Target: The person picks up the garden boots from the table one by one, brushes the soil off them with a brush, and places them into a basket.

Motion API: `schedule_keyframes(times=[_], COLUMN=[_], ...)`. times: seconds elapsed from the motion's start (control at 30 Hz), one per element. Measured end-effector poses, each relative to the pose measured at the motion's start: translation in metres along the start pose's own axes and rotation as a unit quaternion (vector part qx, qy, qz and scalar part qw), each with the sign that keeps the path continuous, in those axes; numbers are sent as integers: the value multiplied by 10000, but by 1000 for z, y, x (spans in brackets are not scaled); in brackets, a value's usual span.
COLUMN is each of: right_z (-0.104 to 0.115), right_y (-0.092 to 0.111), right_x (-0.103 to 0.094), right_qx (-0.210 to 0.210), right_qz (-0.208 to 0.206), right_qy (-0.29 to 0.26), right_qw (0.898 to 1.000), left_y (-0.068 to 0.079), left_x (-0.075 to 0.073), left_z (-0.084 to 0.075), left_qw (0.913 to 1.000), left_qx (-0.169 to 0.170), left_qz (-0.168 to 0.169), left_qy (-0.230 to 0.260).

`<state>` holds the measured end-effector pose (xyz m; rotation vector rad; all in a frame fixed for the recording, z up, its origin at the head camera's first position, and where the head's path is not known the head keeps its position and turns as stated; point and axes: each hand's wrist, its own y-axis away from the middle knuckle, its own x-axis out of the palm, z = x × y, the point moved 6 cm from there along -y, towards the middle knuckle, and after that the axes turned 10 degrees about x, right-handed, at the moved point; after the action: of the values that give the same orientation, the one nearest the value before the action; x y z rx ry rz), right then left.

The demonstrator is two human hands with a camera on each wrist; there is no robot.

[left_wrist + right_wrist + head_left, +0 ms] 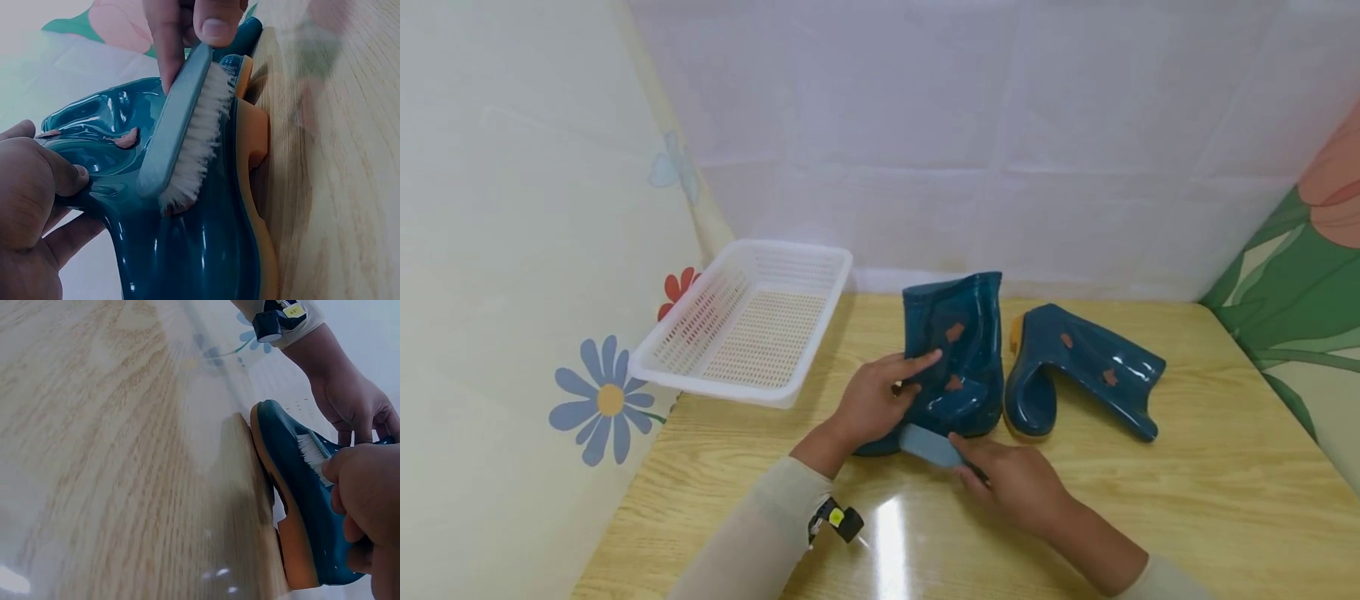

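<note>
A dark teal rain boot stands upright on the wooden table, its toe pointing left. My left hand grips its shaft, thumb on the near side and fingers behind. In my right hand is a scrub brush with a blue-grey back. The left wrist view shows its white bristles touching the boot near the ankle. Reddish-brown patches mark the shaft. The orange sole rests on the table. My right palm hides part of the brush handle.
A second teal boot with similar patches lies on its side, just right of the first. A white plastic basket sits at the back left of the table. White cloth hangs behind, with flower-printed cloth at both sides.
</note>
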<state>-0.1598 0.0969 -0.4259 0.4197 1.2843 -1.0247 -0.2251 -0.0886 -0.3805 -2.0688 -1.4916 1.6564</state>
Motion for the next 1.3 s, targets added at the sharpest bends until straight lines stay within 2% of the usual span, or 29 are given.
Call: schedule_keyframes(times=[0.27, 0.33, 0.5, 0.57, 0.67, 0.8, 0.87, 1.0, 1.1, 1.23, 1.3], right_z=[-4, -3, -2, -1, -2, -1, 1, 6, 4, -2, -4], right_y=[-4, -5, -1, 1, 1, -2, -4, -5, -2, 1, 1], right_x=[-13, -11, -2, -1, -6, -15, -14, -6, -3, -8, -12], right_qx=[159, 160, 84, 54, 105, 230, 199, 15, 78, 250, 313], right_qz=[-694, -584, 122, 241, 34, -553, -649, -376, -103, -78, -196], right_qy=[154, 195, 53, -43, -55, -10, 84, 252, 205, 149, 131], right_qw=[9973, 9980, 9999, 9997, 9999, 9982, 9977, 9990, 9997, 9995, 9992], left_y=[-1, -1, -1, -1, 0, 0, 0, 0, 0, 0, 0], left_x=[0, 0, 1, 1, 1, 1, 1, 1, 1, 0, 0], left_z=[-2, -2, -1, -1, -1, 0, 0, -2, -3, -3, -3], left_qw=[10000, 10000, 9999, 9999, 9999, 9999, 9999, 9999, 9999, 9999, 9999], left_qx=[-8, -10, -27, -31, -45, -64, -79, -90, -88, -65, -50], left_qz=[-5, 4, 31, 33, 23, 14, 22, 37, 42, 42, 38], left_qy=[31, 47, 132, 150, 140, 138, 106, 90, 114, 112, 99])
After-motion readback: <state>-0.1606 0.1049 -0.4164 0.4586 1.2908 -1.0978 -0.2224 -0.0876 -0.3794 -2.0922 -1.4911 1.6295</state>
